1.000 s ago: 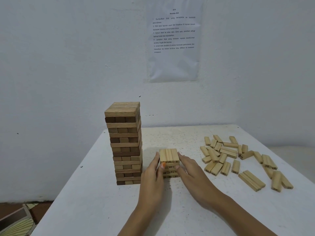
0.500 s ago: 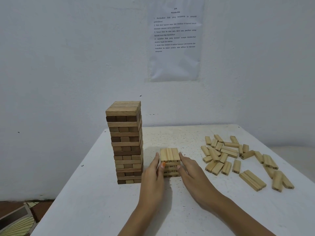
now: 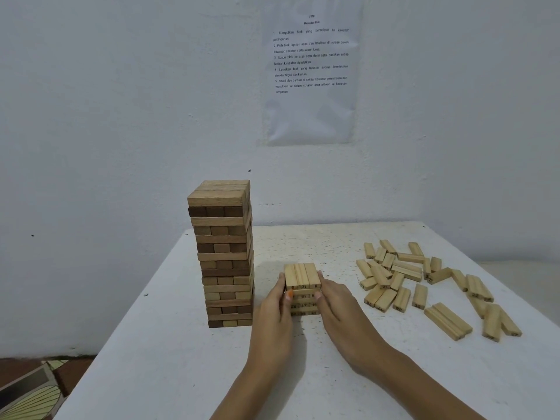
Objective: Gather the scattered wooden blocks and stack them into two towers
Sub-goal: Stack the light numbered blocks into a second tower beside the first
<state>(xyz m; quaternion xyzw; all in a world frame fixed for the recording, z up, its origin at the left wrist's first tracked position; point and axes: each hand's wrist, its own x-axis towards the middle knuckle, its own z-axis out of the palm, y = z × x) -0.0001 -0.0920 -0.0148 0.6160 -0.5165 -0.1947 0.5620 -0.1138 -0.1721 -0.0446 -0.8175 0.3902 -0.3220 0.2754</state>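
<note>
A tall tower of dark and light brown blocks (image 3: 224, 253) stands on the white table (image 3: 181, 374) at the left. Beside it on the right is a short tower of pale numbered blocks (image 3: 302, 275), several layers high. My left hand (image 3: 272, 313) presses flat against its left side and my right hand (image 3: 339, 307) against its right side, fingers straight, squeezing the layers between them. Many loose pale blocks (image 3: 394, 274) lie scattered on the right half of the table.
A white wall with a printed instruction sheet (image 3: 310, 71) rises just behind the table. The table's left edge drops to a dark floor with a patterned mat (image 3: 27, 395). More loose blocks (image 3: 491, 316) lie near the right edge.
Both hands stay pressed on the short tower's sides; my right fingers have shifted slightly along it. The towers and loose blocks have not moved.
</note>
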